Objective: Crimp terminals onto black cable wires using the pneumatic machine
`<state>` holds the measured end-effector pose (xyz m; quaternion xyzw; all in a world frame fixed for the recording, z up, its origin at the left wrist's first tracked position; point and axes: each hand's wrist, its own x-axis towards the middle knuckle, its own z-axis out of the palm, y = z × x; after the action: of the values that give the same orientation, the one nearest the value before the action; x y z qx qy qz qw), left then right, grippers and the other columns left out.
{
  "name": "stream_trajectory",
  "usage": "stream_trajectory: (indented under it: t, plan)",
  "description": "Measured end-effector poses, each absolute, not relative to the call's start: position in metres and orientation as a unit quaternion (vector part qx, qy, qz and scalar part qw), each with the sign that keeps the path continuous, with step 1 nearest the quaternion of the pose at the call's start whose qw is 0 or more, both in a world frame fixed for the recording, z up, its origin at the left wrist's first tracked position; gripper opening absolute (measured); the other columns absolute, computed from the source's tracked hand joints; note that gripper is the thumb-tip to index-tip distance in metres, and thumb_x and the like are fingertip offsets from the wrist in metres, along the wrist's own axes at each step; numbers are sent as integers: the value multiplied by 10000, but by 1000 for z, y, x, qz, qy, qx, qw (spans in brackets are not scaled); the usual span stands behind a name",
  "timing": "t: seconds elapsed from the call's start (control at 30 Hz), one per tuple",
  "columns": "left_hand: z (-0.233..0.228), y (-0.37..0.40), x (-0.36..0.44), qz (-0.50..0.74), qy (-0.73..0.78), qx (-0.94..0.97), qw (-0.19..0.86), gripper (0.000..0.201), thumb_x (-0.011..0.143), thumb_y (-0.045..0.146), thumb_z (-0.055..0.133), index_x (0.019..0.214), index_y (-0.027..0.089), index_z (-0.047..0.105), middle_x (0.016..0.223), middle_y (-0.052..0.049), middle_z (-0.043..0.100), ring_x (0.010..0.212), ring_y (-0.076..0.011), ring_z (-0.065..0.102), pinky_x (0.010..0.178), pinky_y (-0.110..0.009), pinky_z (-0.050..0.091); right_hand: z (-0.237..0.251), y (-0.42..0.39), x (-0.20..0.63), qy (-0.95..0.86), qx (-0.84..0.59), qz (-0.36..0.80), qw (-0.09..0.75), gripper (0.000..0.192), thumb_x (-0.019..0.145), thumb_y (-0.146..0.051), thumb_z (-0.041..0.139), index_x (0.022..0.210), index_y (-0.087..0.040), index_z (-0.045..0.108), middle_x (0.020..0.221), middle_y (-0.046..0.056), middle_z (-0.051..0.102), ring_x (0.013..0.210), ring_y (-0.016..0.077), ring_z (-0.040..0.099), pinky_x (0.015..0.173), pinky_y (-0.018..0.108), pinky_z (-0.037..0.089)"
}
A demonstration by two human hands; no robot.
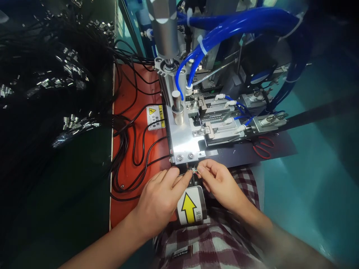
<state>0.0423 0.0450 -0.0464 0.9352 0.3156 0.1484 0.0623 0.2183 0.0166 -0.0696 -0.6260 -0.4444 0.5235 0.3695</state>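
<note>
Cable pile: a dark heap of black cables [42, 86] with shiny metal ends fills the upper left of the frame; too many and too dim to count.
Orange mat: one orange mat [127, 97] lies left of centre on the desk, with several loose black cable loops [134, 149] strewn over it.
Warning label: one white and yellow sticker [155, 117] sits at the mat's right edge, just beside the machine.
Left hand: the left hand [159, 198] is at lower centre, knuckles up, fingers curled, thumb and forefinger pinched on the thin cable end [193, 172] at the machine's front edge.
Cable end: one small piece with coloured wire tips, held between both hands just under the metal plate, above the arrow label.
Arrow label: one white tag with a yellow arrow [190, 207] pointing up, directly below the hands.
Right hand: the right hand [221, 183] is right of the left, fingertips closed in a pinch on the same cable end from the other side.
Machine: one metal press [182, 138] at centre, with a silver cylinder [165, 30] at the top.
Hoses: several blue hoses [232, 22] arch across the upper right.
Scissors: one red-handled pair [263, 146] lies on the dark panel at centre right.
Desk: teal surface [308, 179] at right.
Clothing: red and white checked fabric [207, 239] at bottom centre.
</note>
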Motion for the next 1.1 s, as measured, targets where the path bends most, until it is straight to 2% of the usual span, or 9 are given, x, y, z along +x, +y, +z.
stream_trajectory:
  t: [0.1,0.23,0.4,0.57,0.73,0.87,1.0,1.1]
  plan:
    - [-47,44,43,151,307,938,47,313,904,75,394,1144,74,595,751,-64,530,647,-184,499,553,-295,451,-68,17,218,-490,-652,441,374,180,901,-273,473,738,-202,496,700,2,530,650,151,499,601,262,398]
    - [-47,45,43,156,297,941,43,301,908,85,394,1130,72,597,740,-64,534,632,-185,487,536,-295,438,-69,17,218,-463,-641,502,349,216,913,-306,445,724,-209,486,566,-36,461,515,138,449,501,250,368]
    - [-48,46,42,155,299,939,70,288,919,115,403,1143,73,579,788,-78,578,682,-190,535,596,-309,485,-67,16,217,-483,-660,441,370,187,894,-300,473,734,-207,499,684,0,537,615,148,495,564,255,392]
    - [-43,47,42,166,302,936,74,283,933,131,364,1070,78,605,813,-92,607,712,-188,571,620,-297,510,-66,20,219,-383,-607,610,336,251,892,-387,463,720,-205,465,495,-79,395,423,103,383,436,231,313]
    - [-42,48,42,152,312,933,98,307,891,85,377,1096,81,605,856,-105,603,733,-202,583,615,-309,525,-72,20,221,-380,-613,592,359,236,879,-403,498,755,-203,486,553,-63,470,452,105,441,457,232,343]
    - [-44,49,41,151,316,929,119,309,864,66,408,1101,74,606,867,-111,593,731,-215,582,612,-327,531,-70,22,221,-389,-597,611,345,257,886,-392,479,715,-199,475,503,-71,428,436,103,409,453,236,327]
    - [-44,50,40,155,316,928,120,301,864,70,417,1097,71,608,862,-110,587,721,-218,580,607,-333,531,-68,22,221,-426,-630,544,355,209,879,-350,498,733,-200,495,544,-53,464,475,113,422,464,241,324]
    - [-44,49,40,155,315,929,120,298,867,73,417,1096,72,608,859,-107,585,717,-216,579,601,-330,529,-70,22,222,-398,-609,585,356,226,888,-346,490,719,-196,505,515,-62,447,465,107,401,470,236,312]
